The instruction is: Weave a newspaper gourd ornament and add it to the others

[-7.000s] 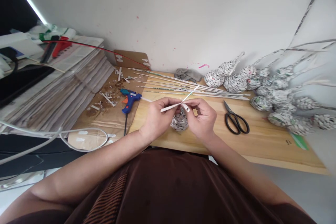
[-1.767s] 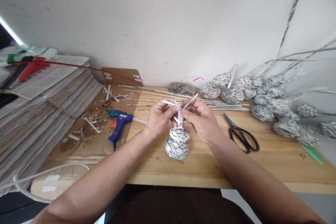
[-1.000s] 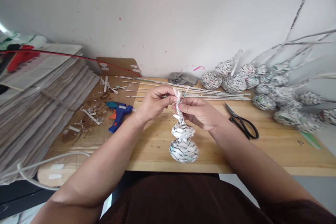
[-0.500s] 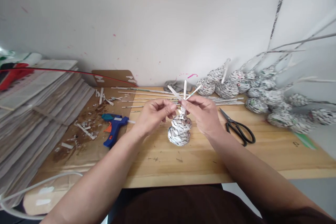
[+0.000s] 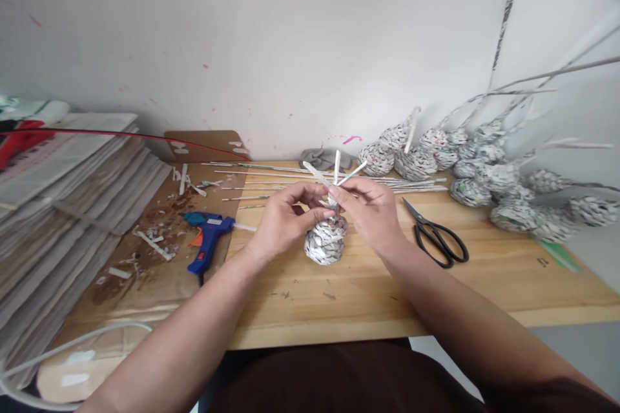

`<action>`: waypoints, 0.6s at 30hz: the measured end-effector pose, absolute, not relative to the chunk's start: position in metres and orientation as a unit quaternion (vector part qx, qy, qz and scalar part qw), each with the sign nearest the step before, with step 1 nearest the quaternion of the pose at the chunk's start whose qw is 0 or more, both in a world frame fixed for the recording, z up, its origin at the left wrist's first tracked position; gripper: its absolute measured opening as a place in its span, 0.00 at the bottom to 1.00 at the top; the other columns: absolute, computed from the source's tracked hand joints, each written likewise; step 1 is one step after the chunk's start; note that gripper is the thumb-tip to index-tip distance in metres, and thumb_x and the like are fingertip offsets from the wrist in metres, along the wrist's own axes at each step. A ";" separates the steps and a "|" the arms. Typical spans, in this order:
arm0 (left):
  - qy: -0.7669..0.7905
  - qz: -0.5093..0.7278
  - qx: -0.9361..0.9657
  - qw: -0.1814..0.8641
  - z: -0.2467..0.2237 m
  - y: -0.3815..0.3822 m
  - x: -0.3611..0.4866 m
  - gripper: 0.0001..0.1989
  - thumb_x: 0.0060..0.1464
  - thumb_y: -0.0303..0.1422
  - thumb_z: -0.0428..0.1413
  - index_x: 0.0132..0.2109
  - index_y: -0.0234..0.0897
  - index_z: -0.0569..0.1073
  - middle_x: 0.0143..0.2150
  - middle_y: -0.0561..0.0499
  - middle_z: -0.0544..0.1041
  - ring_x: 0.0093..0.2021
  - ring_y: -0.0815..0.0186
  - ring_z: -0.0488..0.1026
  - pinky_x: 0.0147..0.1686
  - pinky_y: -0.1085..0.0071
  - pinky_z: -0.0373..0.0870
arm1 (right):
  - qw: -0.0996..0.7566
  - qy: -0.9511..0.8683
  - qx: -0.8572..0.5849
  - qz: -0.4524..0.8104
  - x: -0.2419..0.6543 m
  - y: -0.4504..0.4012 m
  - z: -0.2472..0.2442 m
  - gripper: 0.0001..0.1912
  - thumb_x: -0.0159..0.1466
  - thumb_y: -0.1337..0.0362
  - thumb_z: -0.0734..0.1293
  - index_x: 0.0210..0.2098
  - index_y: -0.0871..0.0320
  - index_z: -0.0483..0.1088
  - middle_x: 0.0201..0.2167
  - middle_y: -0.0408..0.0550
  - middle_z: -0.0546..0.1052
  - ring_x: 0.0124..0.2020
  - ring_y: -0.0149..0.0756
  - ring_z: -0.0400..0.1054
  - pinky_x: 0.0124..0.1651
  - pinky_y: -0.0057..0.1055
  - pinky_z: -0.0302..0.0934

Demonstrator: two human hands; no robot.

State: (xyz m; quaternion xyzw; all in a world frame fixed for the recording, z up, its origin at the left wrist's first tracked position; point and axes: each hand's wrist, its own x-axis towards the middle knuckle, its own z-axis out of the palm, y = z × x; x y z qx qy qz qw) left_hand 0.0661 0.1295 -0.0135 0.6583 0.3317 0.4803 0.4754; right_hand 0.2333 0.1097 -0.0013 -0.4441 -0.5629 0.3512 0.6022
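Between my hands stands a small gourd shape woven from rolled newspaper (image 5: 324, 245), its round body low and its narrow neck at the top. Several paper strips (image 5: 337, 166) fan out above the neck. My left hand (image 5: 293, 214) closes on the neck from the left, its thumb lying along the top of the woven body. From the right, my right hand (image 5: 371, 210) pinches the neck just under the strips' base. Fingers cover much of the neck.
Black-handled scissors (image 5: 438, 239) lie to the right, a blue glue gun (image 5: 209, 242) to the left. Paper sticks (image 5: 271, 175) lie behind my hands. Woven gourds (image 5: 504, 177) crowd the back right; stacked newspapers (image 5: 92, 206) fill the left. Paper scraps (image 5: 152, 244) litter the cardboard.
My left hand has shifted its grip, its thumb now lower across the neck and upper body of the woven gourd. My right hand keeps its pinch. The whole view has shifted slightly.
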 end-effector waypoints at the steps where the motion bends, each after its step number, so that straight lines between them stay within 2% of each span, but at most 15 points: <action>1: 0.336 0.480 0.670 0.455 -0.013 0.129 0.066 0.09 0.49 0.34 0.69 0.37 0.36 0.79 0.33 0.49 0.82 0.33 0.66 0.76 0.32 0.73 0.71 | 0.603 -0.561 -0.443 0.354 0.232 0.109 -0.001 0.16 0.56 0.51 0.76 0.25 0.56 0.74 0.22 0.41 0.72 0.25 0.31 0.64 0.28 0.29 0.58; 5: 0.353 0.471 0.700 0.404 -0.014 0.125 0.067 0.08 0.57 0.34 0.63 0.32 0.35 0.77 0.28 0.51 0.79 0.28 0.69 0.72 0.29 0.74 0.69 | 0.602 -0.562 -0.443 0.353 0.232 0.108 -0.001 0.15 0.57 0.52 0.76 0.25 0.57 0.74 0.22 0.41 0.72 0.23 0.30 0.63 0.27 0.29 0.58; 9: 0.348 0.480 0.657 0.466 -0.016 0.126 0.068 0.10 0.61 0.38 0.59 0.36 0.35 0.74 0.30 0.51 0.77 0.29 0.68 0.74 0.26 0.75 0.72 | 0.602 -0.564 -0.450 0.341 0.235 0.111 -0.004 0.14 0.59 0.54 0.74 0.26 0.58 0.74 0.21 0.40 0.71 0.22 0.29 0.62 0.25 0.27 0.56; 11: 0.343 0.527 0.617 0.473 -0.015 0.127 0.068 0.10 0.59 0.39 0.61 0.39 0.36 0.74 0.34 0.50 0.78 0.31 0.67 0.76 0.26 0.75 0.74 | 0.601 -0.570 -0.450 0.332 0.235 0.112 -0.007 0.13 0.59 0.56 0.74 0.26 0.58 0.74 0.20 0.39 0.70 0.21 0.28 0.61 0.24 0.26 0.54; 14: 0.336 0.581 0.596 0.440 -0.012 0.126 0.070 0.12 0.50 0.36 0.69 0.37 0.35 0.76 0.34 0.51 0.79 0.32 0.68 0.75 0.27 0.77 0.74 | 0.592 -0.596 -0.447 0.307 0.233 0.110 -0.011 0.10 0.61 0.60 0.72 0.26 0.58 0.74 0.19 0.39 0.69 0.20 0.27 0.61 0.22 0.26 0.53; 18: 0.324 0.593 0.567 0.471 -0.010 0.123 0.073 0.12 0.46 0.33 0.71 0.34 0.35 0.77 0.31 0.52 0.79 0.29 0.70 0.74 0.26 0.78 0.75 | 0.584 -0.643 -0.438 0.229 0.229 0.106 -0.018 0.06 0.62 0.64 0.71 0.29 0.57 0.75 0.26 0.43 0.75 0.26 0.30 0.68 0.29 0.27 0.61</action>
